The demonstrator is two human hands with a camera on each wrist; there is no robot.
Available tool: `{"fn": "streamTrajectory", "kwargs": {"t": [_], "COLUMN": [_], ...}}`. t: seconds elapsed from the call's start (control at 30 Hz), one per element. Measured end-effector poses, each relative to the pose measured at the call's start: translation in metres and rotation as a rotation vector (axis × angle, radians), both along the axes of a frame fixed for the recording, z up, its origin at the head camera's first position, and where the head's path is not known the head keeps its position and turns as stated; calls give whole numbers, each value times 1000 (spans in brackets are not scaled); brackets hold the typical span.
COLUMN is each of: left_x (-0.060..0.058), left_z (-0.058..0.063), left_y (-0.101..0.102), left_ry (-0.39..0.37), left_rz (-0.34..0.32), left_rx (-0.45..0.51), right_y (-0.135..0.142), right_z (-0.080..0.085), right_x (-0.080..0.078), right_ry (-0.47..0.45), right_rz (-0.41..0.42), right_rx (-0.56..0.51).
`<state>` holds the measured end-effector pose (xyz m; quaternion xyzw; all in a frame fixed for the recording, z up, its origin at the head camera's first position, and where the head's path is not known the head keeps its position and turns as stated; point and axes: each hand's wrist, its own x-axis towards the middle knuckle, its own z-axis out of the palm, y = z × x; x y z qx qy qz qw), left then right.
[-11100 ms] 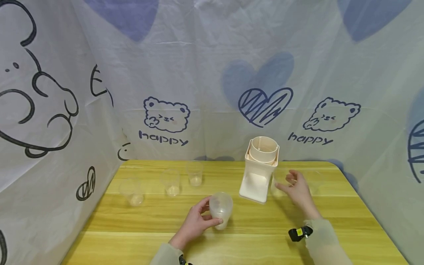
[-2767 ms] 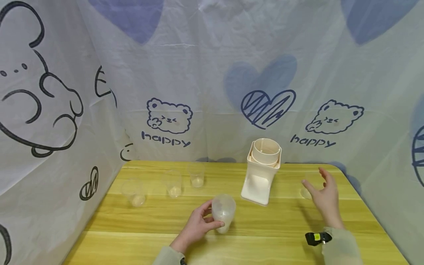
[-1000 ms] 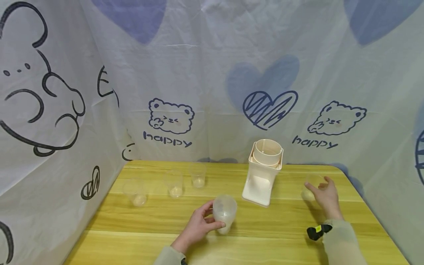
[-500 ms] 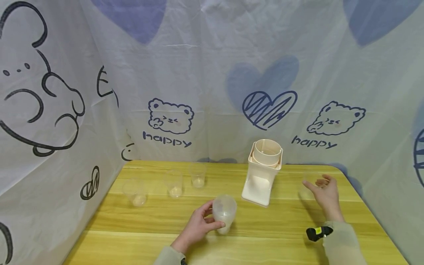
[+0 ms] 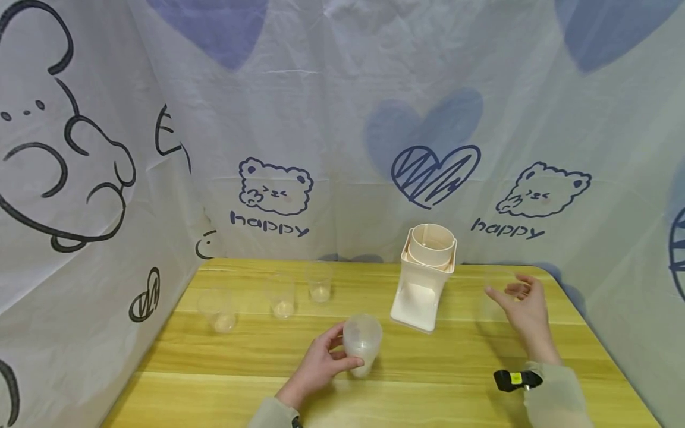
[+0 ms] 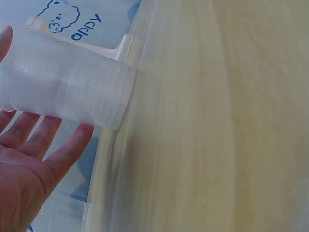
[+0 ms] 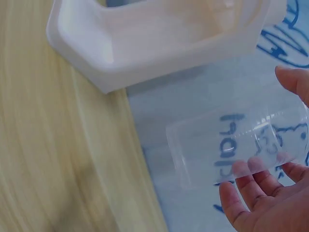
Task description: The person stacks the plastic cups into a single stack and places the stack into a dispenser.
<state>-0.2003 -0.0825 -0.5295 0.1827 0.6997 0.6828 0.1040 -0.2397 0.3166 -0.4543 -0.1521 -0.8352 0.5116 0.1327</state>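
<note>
My left hand grips a stack of translucent plastic cups upright near the table's middle. In the left wrist view the thumb and fingers lie on either side of the cup stack. My right hand holds a single clear plastic cup between thumb and fingers, toward the table's back right. The right wrist view shows the base of this cup above the tabletop. Between the hands, farther back, stands a cream plastic holder with a round tube in its top.
Three clear plastic cups stand apart at the back left: a left cup, a middle cup and a right cup. A printed white cloth hangs behind and beside the wooden table.
Over the longer span, my right hand has moved from beside the holder to farther right. In the last half second it rises slightly with the clear cup. My left hand stays on the stack.
</note>
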Motion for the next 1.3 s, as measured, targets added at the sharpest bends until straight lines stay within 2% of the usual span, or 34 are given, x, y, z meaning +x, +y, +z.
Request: {"fn": "streamTrajectory", "kwargs": {"t": [0.23,0.5,0.73,1.1,1.3], "left_x": [1,2,2,3,4], "left_z": [0,1,0,0,1], "left_y": [-1,0,0,0,1], "left_ry": [8,-3,5,-17,10], "left_rz": [-3,-5,-5,0,-1], "left_rx": [23,39,36,41,35], "right_y": [-15,-31,-45,-70,-86], "right_z": [14,29,30,33,35], "right_x": [12,25,35,44,47], "right_ry": [4,97,222,257,285], "right_rz": [37,86,165,271,333], "right_rx": [3,9,-37,-16,-30]}}
